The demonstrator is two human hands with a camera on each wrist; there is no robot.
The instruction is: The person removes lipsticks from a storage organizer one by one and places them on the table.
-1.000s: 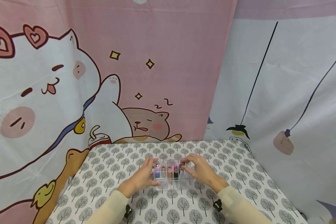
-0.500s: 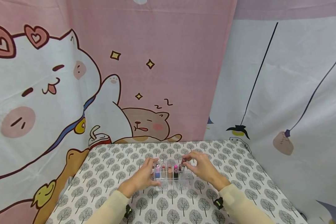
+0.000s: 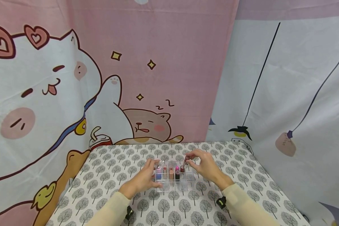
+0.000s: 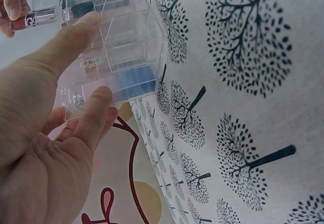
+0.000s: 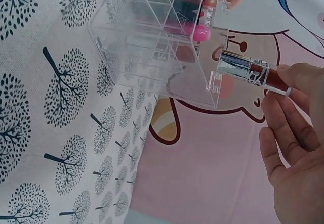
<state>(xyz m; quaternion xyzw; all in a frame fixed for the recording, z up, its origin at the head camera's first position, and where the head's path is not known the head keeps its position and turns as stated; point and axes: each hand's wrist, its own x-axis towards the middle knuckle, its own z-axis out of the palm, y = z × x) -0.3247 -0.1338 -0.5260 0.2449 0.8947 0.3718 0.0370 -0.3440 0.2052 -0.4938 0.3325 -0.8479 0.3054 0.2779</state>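
Note:
A clear divided lipstick organizer [image 3: 166, 190] stands on the table with several lip products in its slots. My left hand [image 3: 141, 179] grips its left end, thumb on the near side and fingers round the far side. Above the right part of the organizer, my right hand [image 3: 204, 165] pinches a lip gloss tube [image 5: 243, 68] by its dark red end. The tube's silver cap points down toward the slots, tilted. A bright pink lipstick [image 5: 198, 32] sits in a slot near it. A pink and blue tube [image 4: 132, 80] lies by my left fingers, seen through the plastic.
The table is covered by a white cloth [image 3: 169, 216] with a grey tree print. Behind it hangs a pink cartoon curtain [image 3: 180, 78], and a pale curtain [image 3: 305, 94] borders the right side.
My right hand has risen and shifted slightly right, drawing the lip gloss tube up out of the organizer. My left hand has stayed in place on the organizer.

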